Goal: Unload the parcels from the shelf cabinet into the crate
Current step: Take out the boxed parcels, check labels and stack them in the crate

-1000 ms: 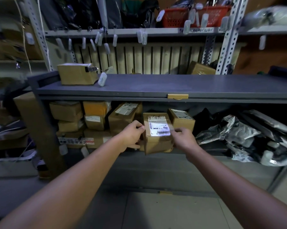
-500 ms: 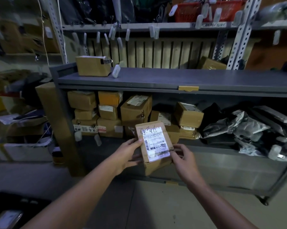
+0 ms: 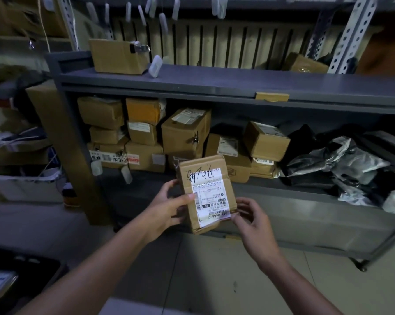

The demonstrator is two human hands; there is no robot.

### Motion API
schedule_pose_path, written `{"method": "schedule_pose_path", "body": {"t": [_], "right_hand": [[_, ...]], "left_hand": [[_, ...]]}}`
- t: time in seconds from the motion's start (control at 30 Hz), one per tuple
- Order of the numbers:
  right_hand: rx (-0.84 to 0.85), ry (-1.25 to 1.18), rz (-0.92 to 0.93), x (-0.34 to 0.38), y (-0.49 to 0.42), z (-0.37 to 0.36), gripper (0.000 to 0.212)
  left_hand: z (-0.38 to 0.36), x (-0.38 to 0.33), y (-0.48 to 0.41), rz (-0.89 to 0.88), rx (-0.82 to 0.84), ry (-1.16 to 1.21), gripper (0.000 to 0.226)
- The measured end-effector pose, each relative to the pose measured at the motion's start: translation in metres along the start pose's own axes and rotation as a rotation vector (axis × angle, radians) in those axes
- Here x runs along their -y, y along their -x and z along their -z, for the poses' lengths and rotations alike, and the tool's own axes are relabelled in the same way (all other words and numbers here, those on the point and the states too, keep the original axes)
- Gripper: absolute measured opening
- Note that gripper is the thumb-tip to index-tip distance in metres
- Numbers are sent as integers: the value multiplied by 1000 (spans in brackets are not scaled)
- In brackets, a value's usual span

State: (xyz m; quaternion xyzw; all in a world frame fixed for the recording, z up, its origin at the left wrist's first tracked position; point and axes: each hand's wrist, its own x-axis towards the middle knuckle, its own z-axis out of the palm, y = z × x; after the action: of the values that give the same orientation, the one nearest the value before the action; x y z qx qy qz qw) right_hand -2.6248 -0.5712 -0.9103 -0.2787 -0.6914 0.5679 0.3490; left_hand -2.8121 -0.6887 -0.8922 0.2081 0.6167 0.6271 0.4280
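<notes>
In front of the lower opening of the shelf cabinet (image 3: 214, 84), clear of its edge, the small cardboard parcel (image 3: 204, 189) is now hanging in the air between both hands. A second ago it was standing among the other boxes. Since then it has been coming out and down toward the person, its label face tipping up. This one is off the shelf, then, and only the carry to the crate is remaining.

The left hand (image 3: 169, 208) is gripping the parcel's left edge, thumb lying on the white shipping label (image 3: 211, 201), fingers curled behind. The right hand (image 3: 253, 221) is pinching the near right corner, fingers bent.

The dark bin (image 3: 19, 278) at the near left is possibly the crate, though it is too dim and cropped to be sure. The stacked boxes (image 3: 185, 133) are still waiting on the shelf.
</notes>
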Motion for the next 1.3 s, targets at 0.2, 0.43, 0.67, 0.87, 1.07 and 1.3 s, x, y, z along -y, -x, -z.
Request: {"method": "schedule_pose_path", "body": {"t": [0.2,0.43,0.67,0.87,1.07,1.3], "right_hand": [[22,14,-3,-6,-3,-5,28],[37,4,25,-6,-1,-11,30],[32,9,40,-7,-4,-10,32],[56,35,9,-10,-3,-6,26],[82,158,-27,-20,0,-3,32],[145,425,-57,-20,1,-5,52]], "left_hand": [[7,2,-2,-31,-5,23,74],[11,3,0,-51,-23,52,68],[11,4,-1,-55,-14,55,68],[10,5,2,-61,25,10,52],[15,10,1,-57,21,-113,87],[5,10,8,-189,-42,-601,103]]}}
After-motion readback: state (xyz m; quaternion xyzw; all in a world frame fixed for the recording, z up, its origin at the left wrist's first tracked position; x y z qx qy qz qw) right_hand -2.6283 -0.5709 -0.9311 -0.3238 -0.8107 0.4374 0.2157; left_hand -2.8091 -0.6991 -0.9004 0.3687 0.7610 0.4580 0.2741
